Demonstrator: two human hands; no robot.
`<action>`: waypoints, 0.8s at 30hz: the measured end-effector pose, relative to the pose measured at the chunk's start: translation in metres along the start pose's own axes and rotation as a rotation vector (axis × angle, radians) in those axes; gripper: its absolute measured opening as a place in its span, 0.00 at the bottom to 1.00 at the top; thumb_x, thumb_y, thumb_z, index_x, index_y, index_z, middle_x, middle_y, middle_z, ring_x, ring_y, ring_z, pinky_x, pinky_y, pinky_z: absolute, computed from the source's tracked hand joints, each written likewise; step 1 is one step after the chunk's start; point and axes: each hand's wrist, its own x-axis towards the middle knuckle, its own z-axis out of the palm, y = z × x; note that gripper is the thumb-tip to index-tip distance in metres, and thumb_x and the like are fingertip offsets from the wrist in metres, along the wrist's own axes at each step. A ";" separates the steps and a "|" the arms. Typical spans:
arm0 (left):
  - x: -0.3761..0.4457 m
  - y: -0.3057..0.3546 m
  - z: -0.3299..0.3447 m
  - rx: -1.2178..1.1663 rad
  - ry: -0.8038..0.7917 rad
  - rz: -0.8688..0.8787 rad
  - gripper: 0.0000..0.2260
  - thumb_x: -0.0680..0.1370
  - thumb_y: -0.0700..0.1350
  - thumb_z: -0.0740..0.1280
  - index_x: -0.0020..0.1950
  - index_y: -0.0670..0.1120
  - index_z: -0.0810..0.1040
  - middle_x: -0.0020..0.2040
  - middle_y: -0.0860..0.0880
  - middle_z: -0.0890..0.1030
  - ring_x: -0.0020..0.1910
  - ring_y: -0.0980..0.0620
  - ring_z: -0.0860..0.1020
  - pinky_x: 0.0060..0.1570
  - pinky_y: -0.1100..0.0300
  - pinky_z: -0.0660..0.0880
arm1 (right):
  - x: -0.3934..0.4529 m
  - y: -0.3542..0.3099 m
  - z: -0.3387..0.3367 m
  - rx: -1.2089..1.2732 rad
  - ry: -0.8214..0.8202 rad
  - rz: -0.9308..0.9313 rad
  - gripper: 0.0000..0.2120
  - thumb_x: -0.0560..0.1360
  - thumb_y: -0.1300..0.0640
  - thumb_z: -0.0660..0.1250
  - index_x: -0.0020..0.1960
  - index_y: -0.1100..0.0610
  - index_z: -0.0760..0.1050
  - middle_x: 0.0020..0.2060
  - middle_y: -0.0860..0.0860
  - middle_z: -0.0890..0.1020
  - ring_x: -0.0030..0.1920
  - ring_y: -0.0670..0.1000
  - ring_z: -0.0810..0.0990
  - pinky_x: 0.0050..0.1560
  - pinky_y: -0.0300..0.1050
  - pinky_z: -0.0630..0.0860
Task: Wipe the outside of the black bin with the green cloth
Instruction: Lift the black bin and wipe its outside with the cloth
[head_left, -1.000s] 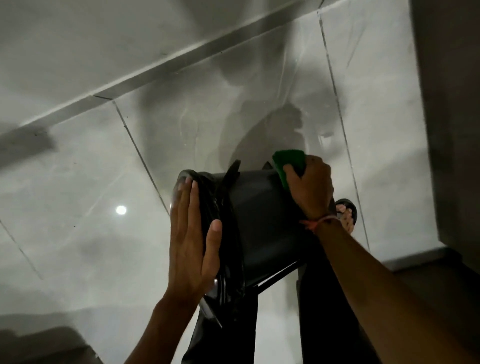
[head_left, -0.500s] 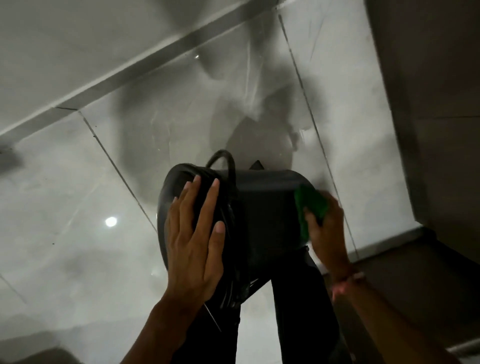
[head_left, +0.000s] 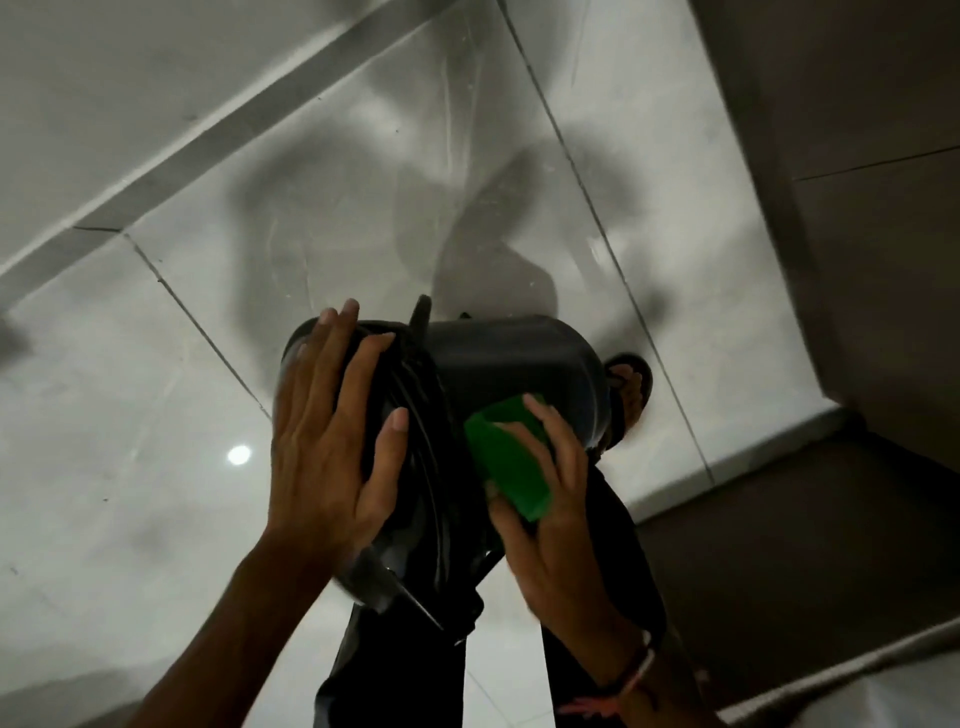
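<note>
The black bin (head_left: 514, 364) is held tipped on its side above the pale tiled floor (head_left: 130, 415), its rim end toward the left hand (head_left: 327, 441) and its base end pointing away to the right, over a sandalled foot (head_left: 631, 395). The left hand lies flat and open across the rim end, fingers (head_left: 311, 374) spread and reaching up past the far edge, thumb stretched along the rim ridges; it presses rather than grasps, with nothing closed inside it. The right hand (head_left: 550, 519) has the green cloth (head_left: 511, 462) pinned against the near side of the bin wall, just right of the rim ridges: its fingers curve over the cloth's right edge and its thumb sits under the cloth's lower corner, so the cloth is loosely gripped while flattened on the plastic. A thread band (head_left: 631, 680) circles that wrist. Half a second ago the cloth was out by the base end, on the far right of the bin, with the right hand well apart from the left; now it has slid back along the wall toward the rim, and the two hands sit near each other with only the ridged rim between thumb and cloth. A second ago it was up on the top of the bin. The left hand has stayed on the rim end throughout. Dark trouser legs (head_left: 405, 665) hang below the bin.
</note>
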 end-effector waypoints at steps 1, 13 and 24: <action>0.001 -0.002 -0.002 -0.016 -0.021 0.017 0.27 0.83 0.53 0.55 0.79 0.41 0.70 0.84 0.40 0.66 0.86 0.43 0.59 0.80 0.31 0.62 | 0.003 0.017 -0.003 -0.024 0.023 0.039 0.25 0.79 0.49 0.65 0.75 0.39 0.66 0.79 0.48 0.65 0.81 0.54 0.62 0.81 0.55 0.64; 0.033 0.021 -0.001 0.086 0.011 0.107 0.23 0.81 0.62 0.59 0.63 0.45 0.74 0.59 0.41 0.76 0.61 0.44 0.71 0.57 0.45 0.76 | 0.134 0.101 -0.069 0.464 0.318 0.724 0.18 0.82 0.67 0.65 0.72 0.66 0.73 0.60 0.61 0.82 0.55 0.58 0.81 0.51 0.44 0.84; 0.072 0.044 0.000 0.056 -0.139 0.006 0.30 0.78 0.72 0.56 0.67 0.51 0.74 0.63 0.47 0.75 0.55 0.43 0.79 0.55 0.49 0.78 | 0.169 -0.017 -0.121 1.196 0.354 0.625 0.23 0.86 0.55 0.58 0.79 0.58 0.68 0.70 0.59 0.76 0.78 0.63 0.70 0.75 0.58 0.71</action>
